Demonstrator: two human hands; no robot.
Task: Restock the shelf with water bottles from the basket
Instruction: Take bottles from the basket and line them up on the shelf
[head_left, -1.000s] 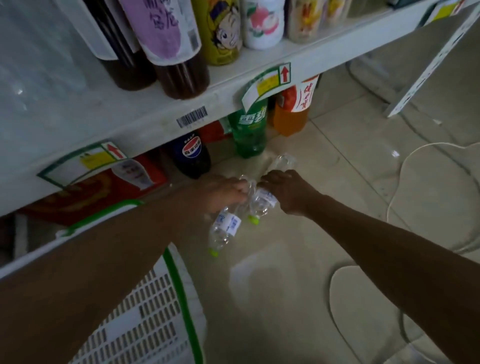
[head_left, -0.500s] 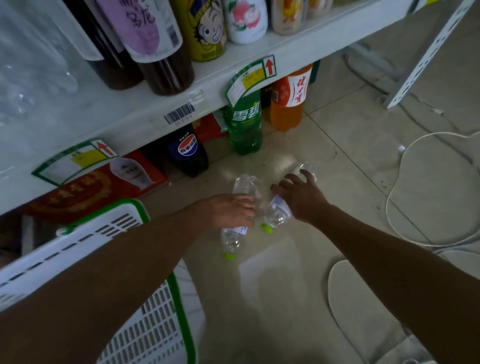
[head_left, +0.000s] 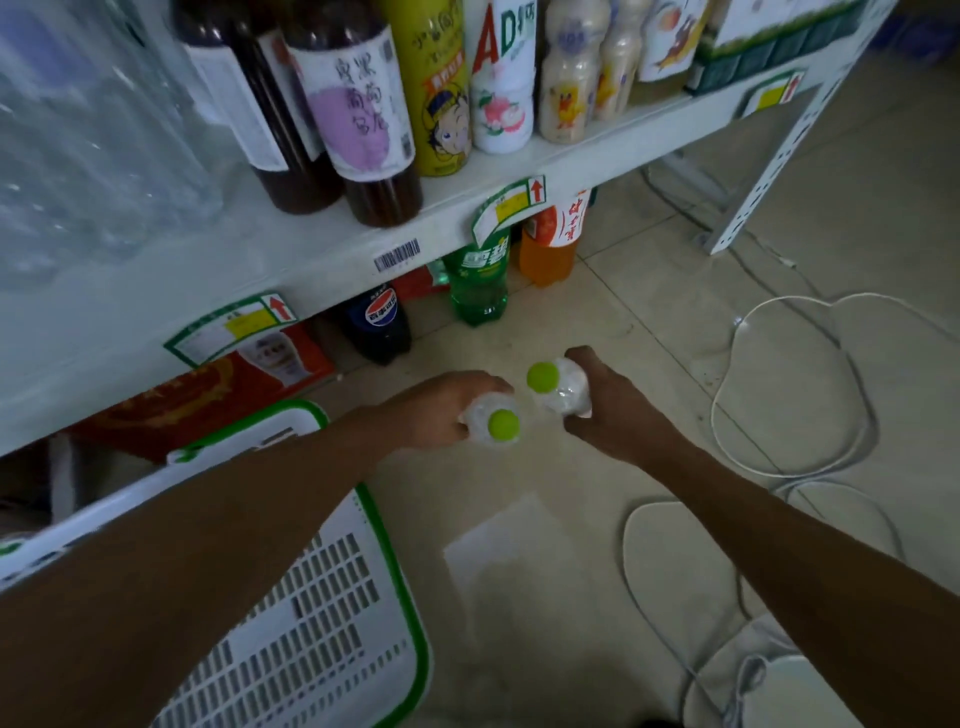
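I have a small clear water bottle in each hand, both seen cap-on from above: my left hand is curled closed around the left bottle, and my right hand is wrapped around the right bottle, the two held close together above the floor, just in front of the lowest shelf level. Each has a round lime-green cap and crinkled, transparent plastic shoulders; I cannot read their labels from this angle. Beyond them, standing on the floor under the shelf, are a dark Pepsi bottle with its round logo, a green soda bottle with white Chinese characters, and an orange drink bottle with a red-and-white label. The white shelf edge above carries a barcode sticker and green-bordered price tags with yellow patches and red arrows. On it stand dark bottles with a purple-and-white label in Chinese script, a yellow can with a cartoon face, and a white bottle marked "AD". Down at my left sits the white slotted plastic basket with a green rim, beside a red carton. The floor is pale glossy tile, with a thin white cable looping across it at the right.
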